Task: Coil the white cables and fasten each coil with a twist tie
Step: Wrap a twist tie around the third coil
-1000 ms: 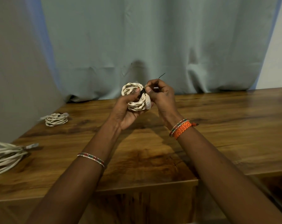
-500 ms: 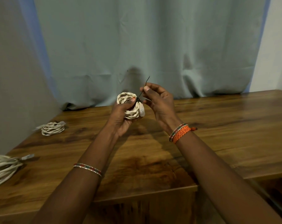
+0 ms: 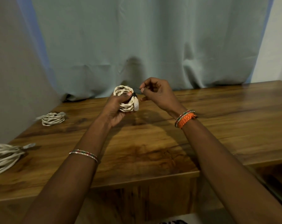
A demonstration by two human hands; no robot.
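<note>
White cable coil (image 3: pixel 126 101), light, soft and springy by the look, held above the wooden table (image 3: pixel 217 120) in the gripping left hand (image 3: pixel 116 109), best clasped across the bundled turns beside the black twist tie (image 3: pixel 134 95), its stiff thin tail pinched by the right hand (image 3: pixel 156 92).

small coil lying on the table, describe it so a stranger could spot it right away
On the wooden table, look at the far left part near the curtain. The small coil lies flat there, untouched; unlike the coil in the hands it sits on wood, tighter than the loose bundle at the left edge.
</note>
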